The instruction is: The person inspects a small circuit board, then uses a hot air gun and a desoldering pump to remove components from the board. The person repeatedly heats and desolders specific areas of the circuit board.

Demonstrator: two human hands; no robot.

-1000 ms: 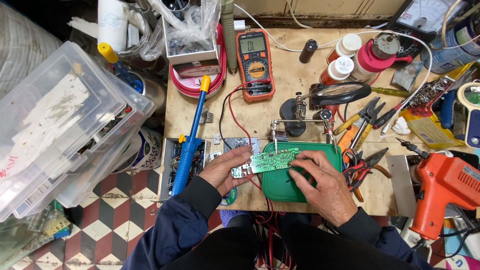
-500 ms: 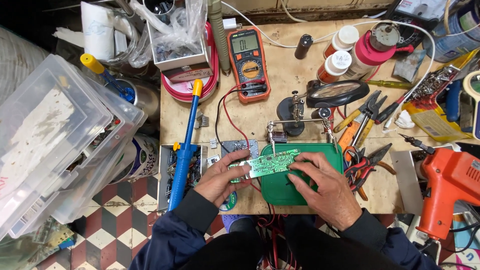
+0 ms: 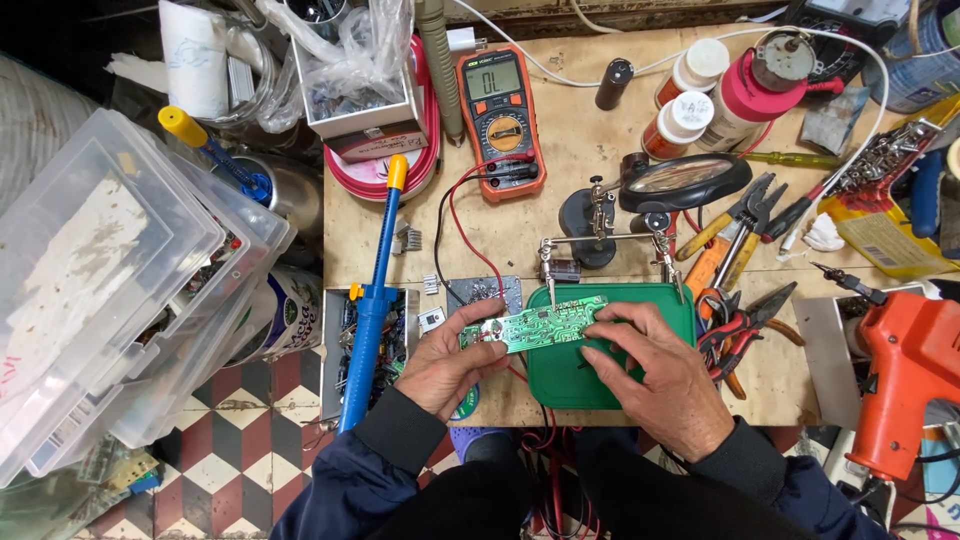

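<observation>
A long green circuit board [image 3: 535, 322] is held level between both hands, just above a green plastic lid [image 3: 560, 375] on the wooden bench. My left hand [image 3: 447, 365] pinches its left end with thumb and fingers. My right hand [image 3: 655, 375] grips its right end with the fingertips. A helping-hands stand with two clips and a magnifier [image 3: 640, 215] stands right behind the board. An orange multimeter [image 3: 500, 120] lies farther back, its red and black leads [image 3: 460, 235] running toward the board.
A blue desoldering pump [image 3: 372, 300] lies over a tray of small parts at the left. Pliers and cutters [image 3: 745, 290] lie at the right, next to an orange glue gun [image 3: 905, 385]. Clear plastic bins [image 3: 110, 290] stand at the far left. Bottles and boxes crowd the back.
The view has shifted a little and the hands with the board sit slightly lower in it. The grip on the board looks the same.
</observation>
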